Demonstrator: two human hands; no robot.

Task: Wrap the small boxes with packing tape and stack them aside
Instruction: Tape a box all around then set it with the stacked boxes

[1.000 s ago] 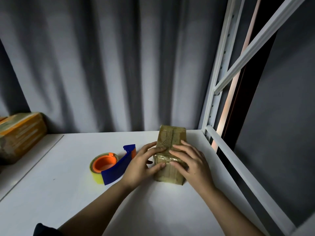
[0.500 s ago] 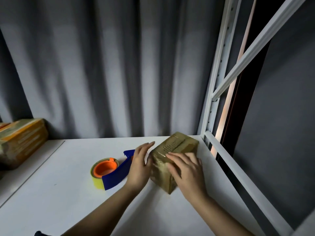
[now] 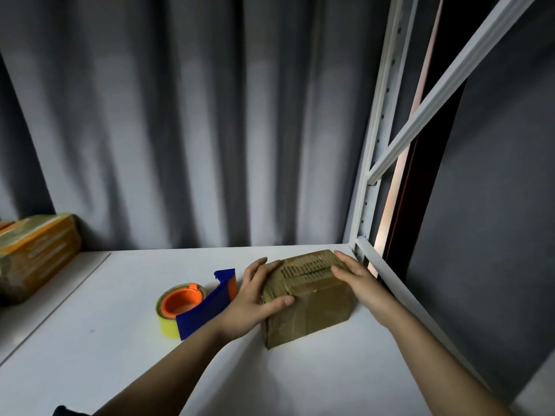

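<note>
Brown tape already covers the box, which rests on the white counter near the right rail. The left hand holds its left end, thumb curled over the front edge; the right hand presses the right end with straight fingers, probably to turn it. The dispenser lies just left.
</note>
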